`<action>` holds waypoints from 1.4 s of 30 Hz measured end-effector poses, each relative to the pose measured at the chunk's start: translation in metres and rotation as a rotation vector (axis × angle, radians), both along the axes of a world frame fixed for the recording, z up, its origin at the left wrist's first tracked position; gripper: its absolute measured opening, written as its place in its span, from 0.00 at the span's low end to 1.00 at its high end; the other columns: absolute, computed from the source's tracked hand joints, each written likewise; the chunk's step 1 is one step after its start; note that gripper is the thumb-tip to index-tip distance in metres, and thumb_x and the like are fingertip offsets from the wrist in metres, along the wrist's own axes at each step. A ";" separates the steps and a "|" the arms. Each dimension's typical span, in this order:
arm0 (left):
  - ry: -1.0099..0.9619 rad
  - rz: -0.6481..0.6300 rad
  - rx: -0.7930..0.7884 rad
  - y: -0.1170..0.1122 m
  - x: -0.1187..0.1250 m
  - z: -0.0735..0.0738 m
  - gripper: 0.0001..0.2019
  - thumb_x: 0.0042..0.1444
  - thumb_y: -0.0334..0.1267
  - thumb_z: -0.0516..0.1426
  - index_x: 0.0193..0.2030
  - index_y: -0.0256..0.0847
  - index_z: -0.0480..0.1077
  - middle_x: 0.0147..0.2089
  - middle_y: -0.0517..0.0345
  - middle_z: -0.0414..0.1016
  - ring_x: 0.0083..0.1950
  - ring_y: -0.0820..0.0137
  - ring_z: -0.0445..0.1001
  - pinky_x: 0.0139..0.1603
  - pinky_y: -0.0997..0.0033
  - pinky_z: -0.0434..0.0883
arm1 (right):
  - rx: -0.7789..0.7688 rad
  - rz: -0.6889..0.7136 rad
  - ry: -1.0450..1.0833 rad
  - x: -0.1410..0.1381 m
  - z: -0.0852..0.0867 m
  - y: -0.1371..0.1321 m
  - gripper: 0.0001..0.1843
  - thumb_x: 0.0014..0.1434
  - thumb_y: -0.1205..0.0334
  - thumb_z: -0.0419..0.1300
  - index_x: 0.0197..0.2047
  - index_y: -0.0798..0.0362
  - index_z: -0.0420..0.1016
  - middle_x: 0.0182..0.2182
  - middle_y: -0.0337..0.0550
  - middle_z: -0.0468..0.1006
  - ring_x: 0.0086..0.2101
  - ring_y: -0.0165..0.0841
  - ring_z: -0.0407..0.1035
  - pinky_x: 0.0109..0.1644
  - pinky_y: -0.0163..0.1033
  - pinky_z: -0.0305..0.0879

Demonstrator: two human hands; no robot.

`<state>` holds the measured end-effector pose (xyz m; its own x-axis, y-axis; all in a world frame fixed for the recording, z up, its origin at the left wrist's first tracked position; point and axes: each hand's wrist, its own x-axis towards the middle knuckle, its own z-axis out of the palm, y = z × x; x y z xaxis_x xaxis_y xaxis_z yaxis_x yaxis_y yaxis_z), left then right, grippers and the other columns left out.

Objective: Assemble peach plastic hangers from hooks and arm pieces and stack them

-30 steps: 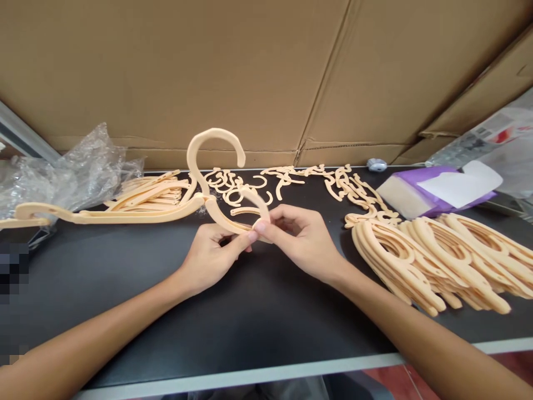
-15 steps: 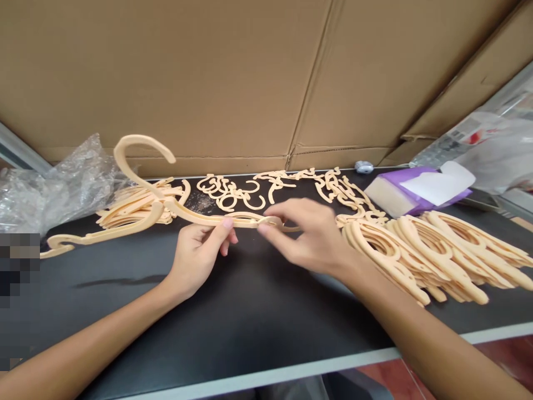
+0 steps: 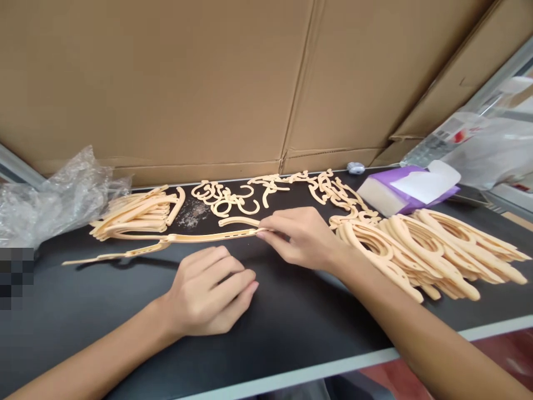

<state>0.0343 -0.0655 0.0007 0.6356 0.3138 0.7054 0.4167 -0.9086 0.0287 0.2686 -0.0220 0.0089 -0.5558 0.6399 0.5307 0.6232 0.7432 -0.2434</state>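
A cream plastic folding clothes hanger [image 3: 200, 238] is held just above the black table, turned nearly edge-on. My right hand [image 3: 297, 239] pinches its right end between thumb and fingers. The other arm of the hanger stretches out to the left, and its hook lies turned flat towards the pile of parts. My left hand [image 3: 214, 289] is below and in front of the hanger, apart from it, palm down with its fingers curled together. Nothing shows in it, though its palm is hidden. A loose curved piece [image 3: 239, 222] shows just behind the hanger's right end.
Long hanger arms [image 3: 133, 214] are piled at back left beside crumpled clear plastic [image 3: 62, 194]. Small hooks [image 3: 225, 200] and connector pieces [image 3: 333, 191] lie along the back. Stacked hangers [image 3: 416, 255] and a purple tissue pack [image 3: 385, 191] are at right. A cardboard wall [image 3: 187, 83] stands behind.
My left hand has let go of the hanger and moved down towards me, fingers curling. The hanger has rotated, its upright hook tipping down flat. My right hand keeps its pinch.
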 end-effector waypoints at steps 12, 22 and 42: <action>0.176 0.379 -0.220 0.002 0.007 0.005 0.10 0.70 0.31 0.49 0.47 0.35 0.73 0.46 0.49 0.78 0.46 0.60 0.73 0.46 0.59 0.72 | 0.026 0.064 -0.149 -0.006 0.002 -0.005 0.15 0.68 0.58 0.56 0.41 0.49 0.85 0.30 0.42 0.81 0.30 0.33 0.71 0.35 0.40 0.59; 0.271 0.363 -0.543 0.011 -0.003 0.001 0.15 0.73 0.38 0.47 0.48 0.40 0.75 0.46 0.53 0.79 0.46 0.63 0.78 0.48 0.62 0.72 | -0.391 0.016 -0.136 -0.010 0.004 -0.009 0.15 0.64 0.49 0.63 0.40 0.51 0.84 0.38 0.42 0.81 0.37 0.34 0.73 0.38 0.38 0.58; 0.426 0.336 -0.196 0.013 0.005 -0.003 0.15 0.61 0.22 0.49 0.35 0.33 0.76 0.29 0.53 0.72 0.31 0.63 0.72 0.34 0.65 0.69 | 0.084 -0.062 -0.562 -0.032 0.007 -0.039 0.15 0.69 0.71 0.56 0.32 0.56 0.79 0.28 0.46 0.79 0.31 0.37 0.73 0.26 0.41 0.39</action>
<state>0.0398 -0.0524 -0.0025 0.6941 0.6463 0.3171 0.6929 -0.7193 -0.0506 0.2364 -0.0611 0.0162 -0.7302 0.6486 0.2148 0.6829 0.7038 0.1960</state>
